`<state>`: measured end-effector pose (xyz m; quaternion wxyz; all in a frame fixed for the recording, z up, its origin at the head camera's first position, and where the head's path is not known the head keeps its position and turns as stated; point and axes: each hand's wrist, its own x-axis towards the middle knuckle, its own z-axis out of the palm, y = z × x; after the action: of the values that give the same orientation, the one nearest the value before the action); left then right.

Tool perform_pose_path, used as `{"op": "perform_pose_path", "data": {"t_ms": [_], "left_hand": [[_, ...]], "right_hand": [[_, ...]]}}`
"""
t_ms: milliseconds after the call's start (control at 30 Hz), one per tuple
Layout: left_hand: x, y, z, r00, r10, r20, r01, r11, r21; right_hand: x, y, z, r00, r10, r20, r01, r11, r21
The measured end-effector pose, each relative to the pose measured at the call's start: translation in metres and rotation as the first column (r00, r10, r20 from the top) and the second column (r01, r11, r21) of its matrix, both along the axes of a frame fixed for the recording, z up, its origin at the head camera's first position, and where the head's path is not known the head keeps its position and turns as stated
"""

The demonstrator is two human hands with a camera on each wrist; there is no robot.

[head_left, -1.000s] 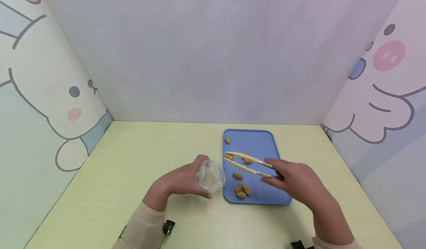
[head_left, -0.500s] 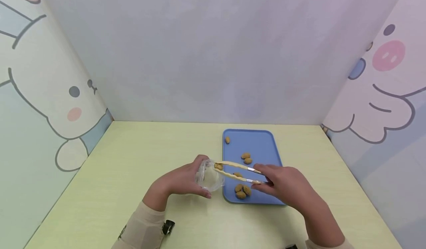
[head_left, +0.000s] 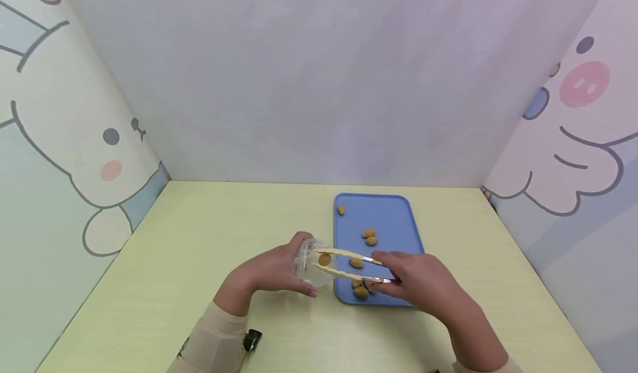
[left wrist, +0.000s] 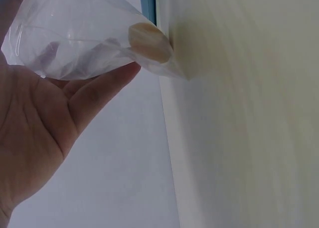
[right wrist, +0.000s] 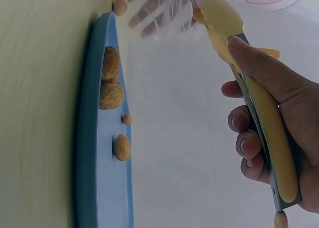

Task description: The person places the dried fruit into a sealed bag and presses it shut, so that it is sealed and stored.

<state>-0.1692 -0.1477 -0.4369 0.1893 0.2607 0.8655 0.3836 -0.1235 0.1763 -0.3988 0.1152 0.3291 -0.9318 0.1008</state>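
My left hand (head_left: 279,267) holds a clear plastic bag (head_left: 316,280) with its mouth spread, just left of the blue tray (head_left: 394,218). In the left wrist view a tan nut-like piece (left wrist: 149,42) shows at the bag's bottom. My right hand (head_left: 423,281) grips cream-tipped tongs (head_left: 344,253), whose tips stand apart over the bag's mouth. One brown nut-like piece (head_left: 324,259) shows between the tong arms; whether they touch it I cannot tell. In the right wrist view my thumb and fingers wrap the tongs (right wrist: 273,143).
Several brown nut-like pieces lie on the tray, including one (head_left: 341,210) at its far left corner, a pair (head_left: 369,233) mid-tray and a cluster (head_left: 361,292) near its front, partly under the tongs. The pale yellow table (head_left: 239,212) meets a grey wall (head_left: 319,85) behind.
My right hand has moved left with the tongs from above the tray to the bag's mouth. The tips have parted wider, and the nut-like piece sits lower between them. The left hand has stayed still.
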Motion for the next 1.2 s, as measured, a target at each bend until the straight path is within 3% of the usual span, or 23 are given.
{"op": "perform_pose_path", "data": {"t_ms": [300, 567, 667, 800, 1067, 1200], "left_hand": [[-0.001, -0.001, -0.001, 1.000, -0.007, 0.005, 0.007, 1.000, 0.011], [0.000, -0.001, -0.002, 1.000, -0.009, 0.002, 0.009, 1.000, 0.003], [0.000, -0.001, -0.002, 1.000, -0.012, 0.006, 0.012, 1.000, 0.003], [0.000, -0.001, -0.002, 1.000, -0.008, 0.004, 0.008, 1.000, -0.007], [-0.001, -0.001, -0.002, 1.000, -0.002, -0.029, 0.001, 1.000, -0.030], [-0.001, -0.002, -0.001, 1.000, 0.002, -0.027, -0.003, 0.999, -0.034]], "right_hand": [[0.000, 0.001, 0.002, 0.999, -0.035, 0.018, 0.035, 0.999, -0.002], [-0.001, 0.009, 0.007, 0.991, -0.102, 0.082, 0.103, 0.995, -0.012], [-0.001, 0.011, 0.011, 0.972, -0.165, 0.169, 0.169, 0.986, -0.008], [-0.003, 0.017, 0.015, 0.923, -0.259, 0.283, 0.267, 0.964, 0.011], [-0.013, 0.038, 0.011, 0.903, -0.316, 0.290, 0.329, 0.944, 0.004], [-0.019, 0.049, 0.010, 0.871, -0.355, 0.340, 0.371, 0.929, 0.019]]}}
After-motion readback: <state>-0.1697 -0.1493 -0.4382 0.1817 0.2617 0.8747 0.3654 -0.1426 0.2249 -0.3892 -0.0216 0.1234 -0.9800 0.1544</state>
